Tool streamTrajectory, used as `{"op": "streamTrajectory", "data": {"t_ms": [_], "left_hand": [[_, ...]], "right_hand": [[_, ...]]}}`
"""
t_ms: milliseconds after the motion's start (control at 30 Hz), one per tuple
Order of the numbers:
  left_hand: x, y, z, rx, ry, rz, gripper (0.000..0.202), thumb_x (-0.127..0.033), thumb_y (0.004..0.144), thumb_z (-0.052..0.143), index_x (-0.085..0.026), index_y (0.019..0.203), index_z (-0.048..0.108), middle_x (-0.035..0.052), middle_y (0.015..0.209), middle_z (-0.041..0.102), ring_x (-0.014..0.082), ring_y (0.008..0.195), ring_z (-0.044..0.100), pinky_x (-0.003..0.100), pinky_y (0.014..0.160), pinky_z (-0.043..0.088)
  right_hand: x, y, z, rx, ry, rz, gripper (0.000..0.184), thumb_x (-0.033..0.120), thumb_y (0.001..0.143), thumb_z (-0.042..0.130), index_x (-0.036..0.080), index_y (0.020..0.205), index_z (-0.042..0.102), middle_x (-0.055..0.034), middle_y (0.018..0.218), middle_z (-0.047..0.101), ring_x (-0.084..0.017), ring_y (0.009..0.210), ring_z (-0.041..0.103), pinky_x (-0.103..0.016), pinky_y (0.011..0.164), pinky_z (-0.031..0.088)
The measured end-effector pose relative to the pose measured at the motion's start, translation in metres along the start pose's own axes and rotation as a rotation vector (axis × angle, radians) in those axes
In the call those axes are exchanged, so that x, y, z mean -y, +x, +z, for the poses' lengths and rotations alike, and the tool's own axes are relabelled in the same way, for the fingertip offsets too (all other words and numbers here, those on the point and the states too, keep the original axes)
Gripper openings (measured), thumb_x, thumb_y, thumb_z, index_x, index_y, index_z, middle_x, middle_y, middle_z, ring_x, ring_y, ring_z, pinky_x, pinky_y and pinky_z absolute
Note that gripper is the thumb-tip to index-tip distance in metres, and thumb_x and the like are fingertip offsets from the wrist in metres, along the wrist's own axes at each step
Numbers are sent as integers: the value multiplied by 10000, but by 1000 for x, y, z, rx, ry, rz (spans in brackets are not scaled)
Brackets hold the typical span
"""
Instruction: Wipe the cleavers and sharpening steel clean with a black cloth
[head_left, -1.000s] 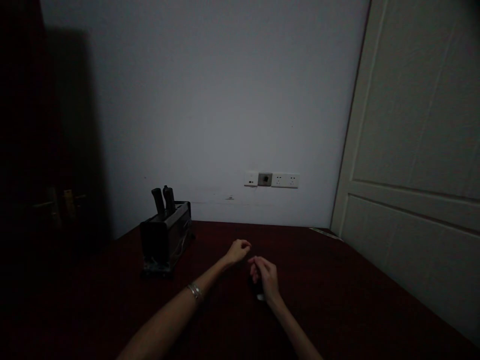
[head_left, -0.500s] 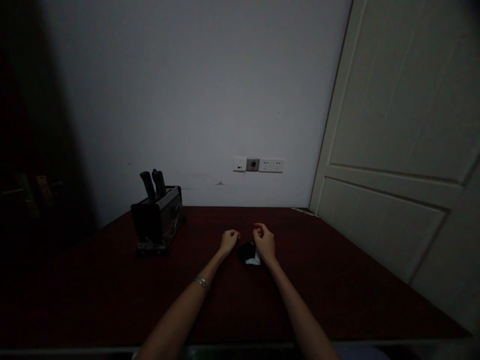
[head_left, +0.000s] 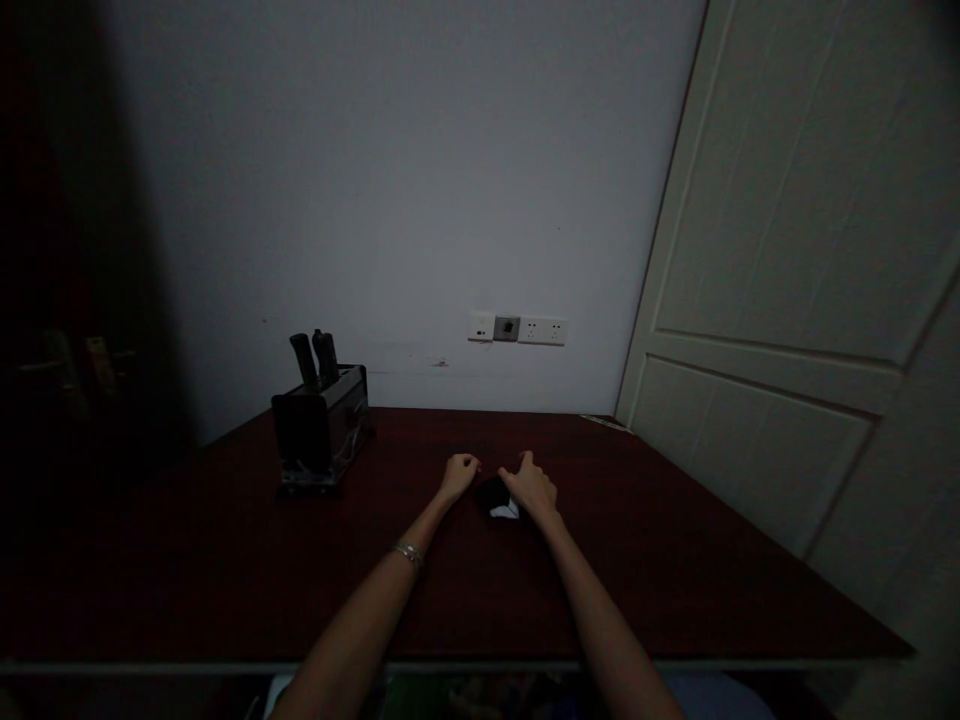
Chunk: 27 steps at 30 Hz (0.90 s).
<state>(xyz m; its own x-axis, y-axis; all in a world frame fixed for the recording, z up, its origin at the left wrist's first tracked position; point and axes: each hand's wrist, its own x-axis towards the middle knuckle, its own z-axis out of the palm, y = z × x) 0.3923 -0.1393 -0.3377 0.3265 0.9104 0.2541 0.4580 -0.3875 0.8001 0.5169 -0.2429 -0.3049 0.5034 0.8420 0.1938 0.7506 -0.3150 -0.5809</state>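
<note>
The black-and-white item (head_left: 492,495) lay between the curled left hand (head_left: 458,475) and right hand (head_left: 533,489), whose fingertips parted narrowly; any grip was unclear; it seemed light, soft, best pinched at its near edge

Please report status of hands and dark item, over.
Left hand curled, left of dark-and-white item. Right hand at item's right, contact unclear. Black holder stands apart, leftward.

No legible text, labels, numbers, signs
</note>
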Motion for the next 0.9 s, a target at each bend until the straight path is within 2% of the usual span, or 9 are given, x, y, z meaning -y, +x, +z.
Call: {"op": "streamTrajectory", "data": {"t_ms": [133, 267, 367, 500, 567, 633, 700, 800, 900], "left_hand": [[1, 0, 1, -2, -35, -14, 244, -182, 737, 410, -135, 708, 648, 55, 752, 663, 164, 767, 600, 234, 715, 416], [2, -1, 1, -6, -112, -37, 220, -185, 716, 439, -137, 670, 648, 50, 714, 656, 169, 746, 600, 243, 711, 418], [0, -1, -1, -11, -211, -57, 210, -199, 710, 452, -134, 669, 648, 52, 727, 657, 175, 770, 597, 249, 732, 418], [-6, 0, -5, -6, -404, -99, 247, -250, 764, 416, -134, 781, 633, 59, 881, 656, 176, 916, 567, 240, 787, 413], [-9, -2, -9, 51, -517, -135, 322, -321, 815, 356, -131, 844, 614, 68, 909, 648, 170, 904, 573, 249, 778, 427], [-9, -5, -14, 163, -626, -173, 386, -400, 836, 325, -135, 886, 602, 71, 896, 645, 165, 841, 593, 269, 748, 449], [-8, -9, -21, 293, -714, -210, 368, -440, 808, 401, -145, 905, 597, 65, 864, 644, 164, 767, 605, 292, 709, 467], [-4, -12, -33, 434, -801, -265, 294, -362, 702, 598, -129, 880, 600, 67, 796, 639, 166, 670, 606, 314, 657, 478], [-1, -10, -40, 457, -880, -286, 254, -236, 622, 678, -104, 824, 597, 59, 734, 627, 145, 615, 593, 281, 625, 472]], "right_hand": [[-3, 2, 6, -6, 99, -48, 448, 368, 682, 548, 174, 1075, 457, -139, 890, 632, -296, 872, 596, -383, 713, 403], [-3, 6, 12, -17, 305, -131, 415, 291, 671, 563, 183, 1063, 479, -63, 750, 633, -226, 767, 604, -320, 683, 409], [-1, 10, 17, -31, 526, -199, 396, 342, 685, 555, 173, 1037, 486, -21, 666, 614, -179, 676, 595, -274, 640, 422], [4, 17, 22, -23, 828, -221, 500, 460, 672, 546, 153, 1056, 458, -8, 650, 613, -149, 586, 575, -242, 539, 429], [5, 19, 24, -21, 947, -200, 541, 511, 659, 543, 155, 1057, 456, -11, 667, 615, -139, 540, 560, -235, 486, 417], [4, 20, 24, -27, 1038, -165, 563, 542, 645, 549, 161, 1049, 459, -10, 676, 611, -130, 505, 546, -230, 448, 402], [2, 21, 24, -38, 1106, -128, 572, 549, 631, 567, 168, 1044, 462, -8, 679, 609, -127, 493, 541, -226, 429, 392], [0, 24, 24, -59, 1173, -89, 574, 528, 600, 613, 170, 1025, 470, -11, 683, 617, -140, 542, 568, -232, 463, 412], [0, 25, 28, -46, 1192, -86, 552, 499, 580, 645, 168, 992, 481, -20, 696, 632, -157, 607, 596, -248, 530, 445]]}}
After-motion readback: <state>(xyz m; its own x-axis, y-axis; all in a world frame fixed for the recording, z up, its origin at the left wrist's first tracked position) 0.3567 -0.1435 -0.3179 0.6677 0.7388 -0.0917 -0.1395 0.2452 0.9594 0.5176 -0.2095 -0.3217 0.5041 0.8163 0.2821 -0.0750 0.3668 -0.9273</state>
